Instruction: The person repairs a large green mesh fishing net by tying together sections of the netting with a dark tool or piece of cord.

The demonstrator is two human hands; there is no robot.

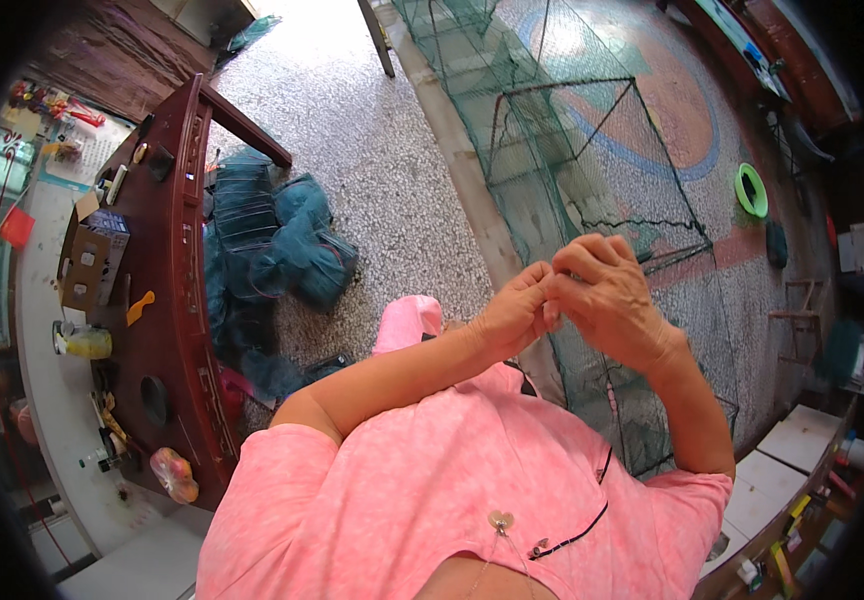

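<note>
My left hand [515, 312] and my right hand [604, 295] meet in front of my chest, fingertips pinched together. What they pinch, if anything, is too small or hidden to make out. Just beyond and beneath them stretches a long green mesh net cage [542, 170], held in shape by dark square frames. It runs from near my lap away to the top of the view. A dark cord crosses the mesh a little past my right hand.
Bundled blue-green netting [302, 245] lies on the speckled floor at left. Beside it stands a dark red wooden table [167, 300] bearing a cardboard box [97, 262]. At right are a green basin [751, 190], a small wooden stool [800, 315] and a white-topped surface [797, 440].
</note>
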